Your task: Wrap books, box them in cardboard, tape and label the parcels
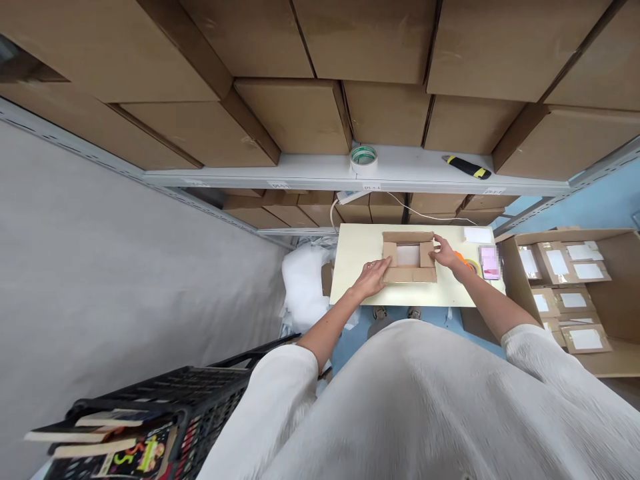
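- My left grip is resting against the left side of the cardboard box, its fingers reaching to the left flap; I cannot tell whether it is pinching or just pressing.
- My right grip is bending its fingers at the box's far right corner, thumb by the right flap; whether it is pinching there I cannot tell.
- The box is sitting between my two grips, its short side flaps lying inward and something pale showing through the middle opening.
- Left of my left grip, a strip of the worktop is running to its left edge, with white wrapping bulging just past that.
- The worktop's near edge is passing under both my forearms; its far edge is lying just beyond the box.
- Right of my right grip, room is getting tighter: a yellow tape roll is lying beside my forearm, a phone farther right near the right edge, white labels farther off.
- Past that edge, a large carton is holding small boxes.
- Well beyond my grips, a shelf is stretching across.
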